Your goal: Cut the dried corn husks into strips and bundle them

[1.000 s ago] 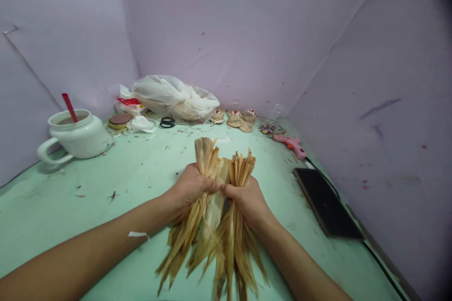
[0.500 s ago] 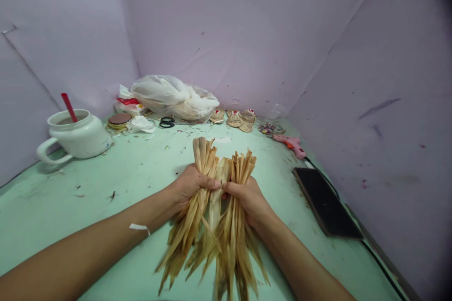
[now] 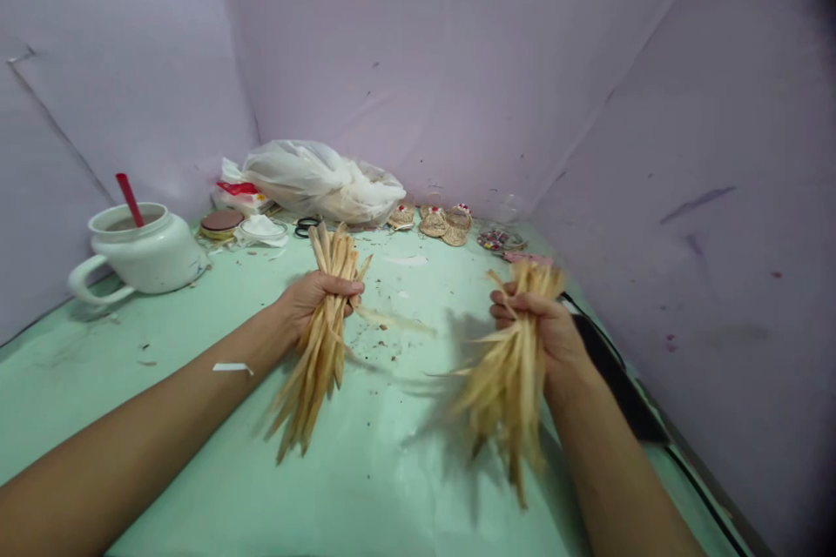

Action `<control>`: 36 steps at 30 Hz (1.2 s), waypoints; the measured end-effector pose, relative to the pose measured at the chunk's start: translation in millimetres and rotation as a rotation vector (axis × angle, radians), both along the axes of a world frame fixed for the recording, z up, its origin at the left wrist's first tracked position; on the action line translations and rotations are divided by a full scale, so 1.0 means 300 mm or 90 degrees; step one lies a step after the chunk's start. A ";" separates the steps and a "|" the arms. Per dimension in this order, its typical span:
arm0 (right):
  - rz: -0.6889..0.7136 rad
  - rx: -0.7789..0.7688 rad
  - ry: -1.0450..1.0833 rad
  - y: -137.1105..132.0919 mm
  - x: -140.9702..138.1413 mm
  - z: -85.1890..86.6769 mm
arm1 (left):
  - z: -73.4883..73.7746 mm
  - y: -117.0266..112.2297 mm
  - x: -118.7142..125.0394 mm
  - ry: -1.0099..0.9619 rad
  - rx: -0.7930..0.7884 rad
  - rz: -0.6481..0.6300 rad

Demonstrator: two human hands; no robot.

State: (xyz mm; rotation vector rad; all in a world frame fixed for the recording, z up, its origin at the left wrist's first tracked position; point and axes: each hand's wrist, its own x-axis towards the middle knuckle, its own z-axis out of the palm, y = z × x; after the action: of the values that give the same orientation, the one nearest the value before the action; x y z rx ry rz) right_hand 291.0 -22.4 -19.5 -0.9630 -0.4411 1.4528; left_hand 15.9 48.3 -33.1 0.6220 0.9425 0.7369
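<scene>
My left hand (image 3: 325,293) is closed round a bundle of dried husk strips (image 3: 313,374), tan at the top and browner toward the frayed lower ends. My right hand (image 3: 539,313) grips a second bundle of husk strips (image 3: 513,392), blurred by motion, held over the right side of the table. Thin loose strands stick out from both bundles into the gap between them. A small white strip (image 3: 232,367) is stuck on my left forearm.
On the green table (image 3: 392,470) stand a white mug (image 3: 147,252) with a red stick, black scissors (image 3: 306,227), a plastic bag (image 3: 320,183), woven ornaments (image 3: 444,222) and beads (image 3: 500,240). My right arm partly hides a pink glue gun (image 3: 526,258) and a black phone (image 3: 614,383).
My hands were together at the middle with the husk strips side by side. They have pulled apart, each carrying its own bundle, the left one leftward, the right one rightward.
</scene>
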 end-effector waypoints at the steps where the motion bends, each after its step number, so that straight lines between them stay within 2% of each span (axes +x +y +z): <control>1: 0.017 0.019 0.039 -0.003 0.036 0.012 | -0.004 0.011 -0.010 -0.002 -0.012 -0.008; 4: 0.058 0.064 0.117 -0.012 0.095 0.032 | -0.016 0.018 -0.017 -0.003 -0.006 0.009; 6: 0.056 0.068 0.122 -0.012 0.075 0.027 | -0.017 -0.001 0.001 0.001 0.025 0.021; 9: 0.053 0.015 0.102 -0.011 -0.038 -0.008 | -0.011 -0.057 0.045 0.006 0.055 -0.011; 13: 0.150 -0.106 0.087 -0.031 -0.227 -0.079 | -0.009 -0.141 0.096 -0.021 0.096 -0.080; 16: 0.200 -0.144 0.038 -0.053 -0.299 -0.109 | -0.015 -0.178 0.118 -0.073 0.124 -0.160; 19: 0.226 -0.182 0.059 -0.060 -0.293 -0.097 | -0.018 -0.182 0.128 -0.048 0.115 -0.168; 23: 0.143 -0.163 0.096 -0.043 -0.235 -0.053 | -0.021 -0.155 0.126 0.010 0.082 -0.080; 25: 0.139 -0.156 0.089 -0.034 -0.218 -0.042 | -0.024 -0.144 0.123 0.022 0.044 -0.065; 29: 0.117 -0.125 0.009 -0.037 -0.244 -0.061 | -0.026 -0.149 0.126 0.005 0.013 -0.062; 33: 0.099 -0.059 -0.143 -0.057 -0.301 -0.095 | -0.014 -0.175 0.143 0.014 0.041 -0.083; 36: 0.099 -0.026 -0.175 -0.064 -0.322 -0.102 | -0.011 -0.191 0.153 -0.002 0.073 -0.118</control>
State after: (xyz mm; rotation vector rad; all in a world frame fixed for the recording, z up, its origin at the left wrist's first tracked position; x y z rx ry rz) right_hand 194.3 -41.6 -50.2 -1.1889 -0.7020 1.4789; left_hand 61.7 -8.9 -36.3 0.7972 0.8309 0.6280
